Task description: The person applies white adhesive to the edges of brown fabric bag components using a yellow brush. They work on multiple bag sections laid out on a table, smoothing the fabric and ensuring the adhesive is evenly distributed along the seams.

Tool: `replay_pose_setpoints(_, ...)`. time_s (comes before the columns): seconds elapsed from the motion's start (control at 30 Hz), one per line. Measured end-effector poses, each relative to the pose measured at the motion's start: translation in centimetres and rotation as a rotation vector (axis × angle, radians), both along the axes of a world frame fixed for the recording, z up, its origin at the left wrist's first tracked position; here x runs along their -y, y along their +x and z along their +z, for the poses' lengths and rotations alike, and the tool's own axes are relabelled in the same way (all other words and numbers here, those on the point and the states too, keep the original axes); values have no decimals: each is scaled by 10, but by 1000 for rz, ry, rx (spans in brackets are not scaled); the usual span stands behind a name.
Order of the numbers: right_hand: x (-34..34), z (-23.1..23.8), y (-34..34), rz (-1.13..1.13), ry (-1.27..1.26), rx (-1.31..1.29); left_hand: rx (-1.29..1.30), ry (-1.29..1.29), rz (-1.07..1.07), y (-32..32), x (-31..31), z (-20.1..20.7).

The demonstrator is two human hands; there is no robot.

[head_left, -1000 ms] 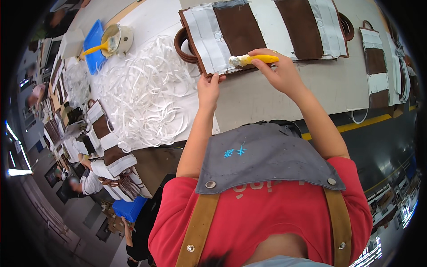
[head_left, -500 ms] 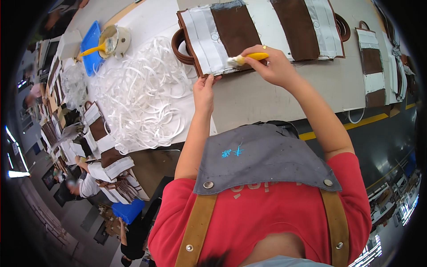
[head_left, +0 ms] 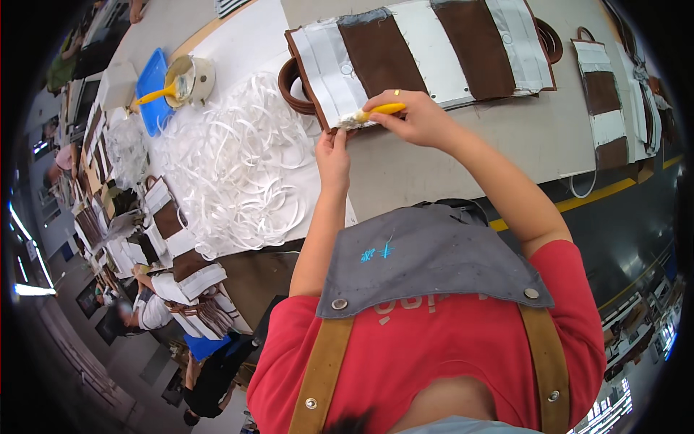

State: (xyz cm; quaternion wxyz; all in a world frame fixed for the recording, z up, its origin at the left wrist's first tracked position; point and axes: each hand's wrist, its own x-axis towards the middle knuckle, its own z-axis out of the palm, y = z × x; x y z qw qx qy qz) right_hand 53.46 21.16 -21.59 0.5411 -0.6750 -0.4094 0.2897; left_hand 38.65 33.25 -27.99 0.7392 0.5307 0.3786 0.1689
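A brown and white bag panel [head_left: 441, 61] lies flat on the table, striped in bands, with rolled brown handles [head_left: 295, 92] sticking out at its left and right ends. My right hand [head_left: 413, 117] grips a yellow-handled brush [head_left: 383, 109]. Its pale, loaded bristles touch the white band near the panel's near left corner. Just below the bristles, my left hand [head_left: 333, 155] pinches that same corner between thumb and fingers. White paste-like stuff shows around the brush tip.
Left of the panel spreads a large heap of white ribbon strips [head_left: 238, 170]. Behind it stand a paste-smeared pot [head_left: 203, 78] with another yellow brush and a blue tray [head_left: 149, 59]. Another striped panel [head_left: 604, 94] lies at the right edge. Co-workers [head_left: 148, 311] are at the left.
My right hand has drawn the brush left and toward me, along the white band to the panel's near left corner. My left hand still holds that corner.
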Motion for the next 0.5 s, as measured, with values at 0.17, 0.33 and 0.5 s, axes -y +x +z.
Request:
replay_pose_setpoints(0.17, 17, -3, 27, -43, -242, 57, 48, -97, 47, 1, 5, -6)
replay_pose_setpoints(0.33, 7, -9, 10, -88, 48, -128, 31, -142, 64, 5, 6, -1)
replay_pose_setpoints(0.5, 22, -14, 35, 8, -230, 14, 16, -139, 93, 4, 8, 0)
